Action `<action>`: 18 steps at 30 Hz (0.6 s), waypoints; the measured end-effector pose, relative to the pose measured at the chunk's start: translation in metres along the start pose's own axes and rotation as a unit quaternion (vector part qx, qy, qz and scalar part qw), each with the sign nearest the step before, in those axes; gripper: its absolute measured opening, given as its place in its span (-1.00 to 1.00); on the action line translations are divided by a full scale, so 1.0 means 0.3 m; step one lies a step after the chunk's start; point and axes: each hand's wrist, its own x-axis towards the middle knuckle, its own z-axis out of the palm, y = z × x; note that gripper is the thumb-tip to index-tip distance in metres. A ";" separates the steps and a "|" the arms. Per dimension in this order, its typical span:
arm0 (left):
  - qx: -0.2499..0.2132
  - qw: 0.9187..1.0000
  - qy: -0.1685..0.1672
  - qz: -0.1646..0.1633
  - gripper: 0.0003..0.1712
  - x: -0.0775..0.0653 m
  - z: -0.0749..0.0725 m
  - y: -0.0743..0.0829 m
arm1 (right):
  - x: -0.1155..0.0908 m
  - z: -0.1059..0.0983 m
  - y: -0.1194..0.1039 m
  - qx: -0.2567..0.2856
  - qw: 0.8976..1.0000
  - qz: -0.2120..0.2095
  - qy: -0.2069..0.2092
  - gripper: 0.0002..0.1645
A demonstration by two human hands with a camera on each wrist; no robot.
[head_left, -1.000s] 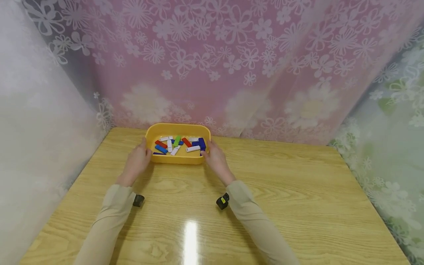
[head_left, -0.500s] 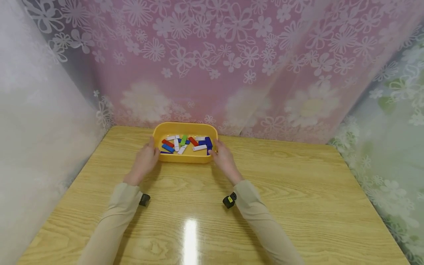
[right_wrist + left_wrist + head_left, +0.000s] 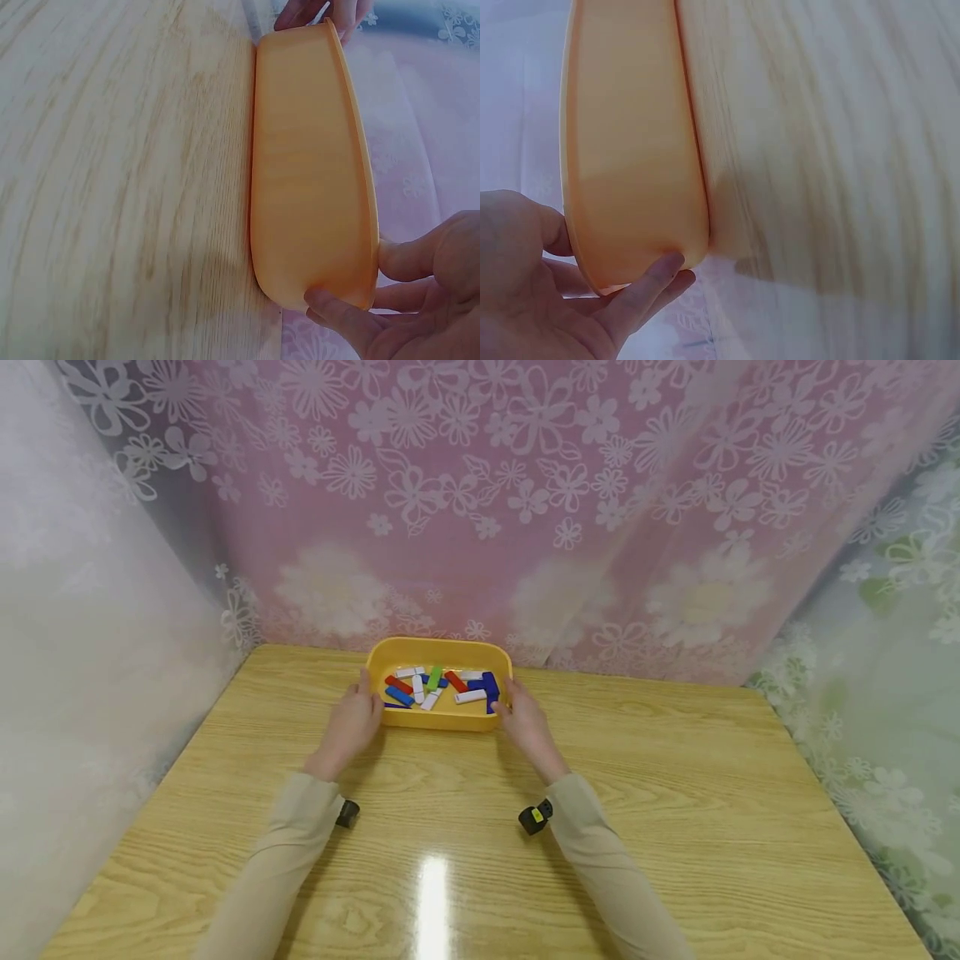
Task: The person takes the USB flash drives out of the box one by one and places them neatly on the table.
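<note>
Gripping the yellow tray (image 3: 438, 721) at both short ends: at the left with the left hand (image 3: 352, 721), at the right with the right hand (image 3: 527, 722). In each case holding round a near corner, with the thumb at the rim and the fingers (image 3: 341, 315) low against the outer wall (clearest in the wrist views). Sitting near the back edge of the table (image 3: 675, 777), left of its middle, close to the flowered curtain (image 3: 450, 485); base down, apparently touching the wood. Loaded with loose sticks (image 3: 470, 697) (USB drives, by the look) in white, red, blue and dark blue, plus a green one (image 3: 434, 678) near the middle.

For good handling, best to push or pull evenly at both ends, so as not to skew. Keep the rim level, for fear of sending the sticks sliding. Squeeze only as hard as needed (probably thin plastic, likely to flex). Mind the right thumb, very near the dark blue sticks (image 3: 491, 683) crowded at that end. Move slowly, with both hands together, and release only with the base fully flat.
</note>
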 end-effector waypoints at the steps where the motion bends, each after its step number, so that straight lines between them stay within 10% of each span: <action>1: 0.000 1.000 0.001 0.000 -0.32 0.001 0.005 0.005 | 0.000 -0.002 0.006 -0.002 1.000 0.000 0.001 -0.29; 18: -0.015 1.000 -0.008 0.000 -0.30 0.013 0.071 0.085 | -0.041 -0.068 0.086 0.015 1.000 0.018 0.007 -0.29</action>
